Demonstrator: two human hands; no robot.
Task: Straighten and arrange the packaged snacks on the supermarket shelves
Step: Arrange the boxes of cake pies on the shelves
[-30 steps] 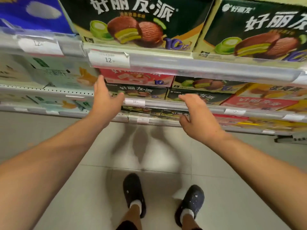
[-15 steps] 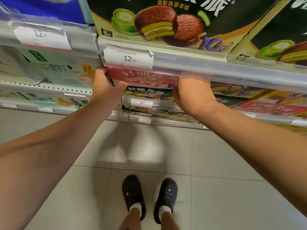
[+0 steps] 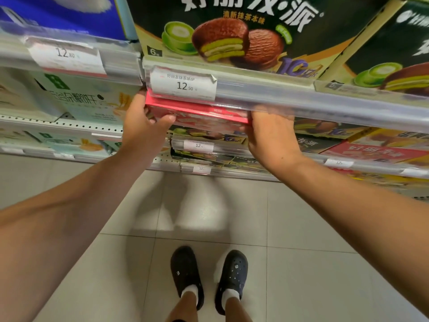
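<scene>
Head view: left hand (image 3: 141, 126) gripping left end of red snack box (image 3: 199, 115), right hand (image 3: 271, 133) gripping its right end, under shelf rail (image 3: 278, 94) with price tag (image 3: 183, 83).

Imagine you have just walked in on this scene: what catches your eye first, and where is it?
Both hands, the left hand and right hand, grip a red snack box by its ends, just under the shelf rail at centre. Above it looms a big dark matcha pie box, with a price tag reading 12.50.
</scene>
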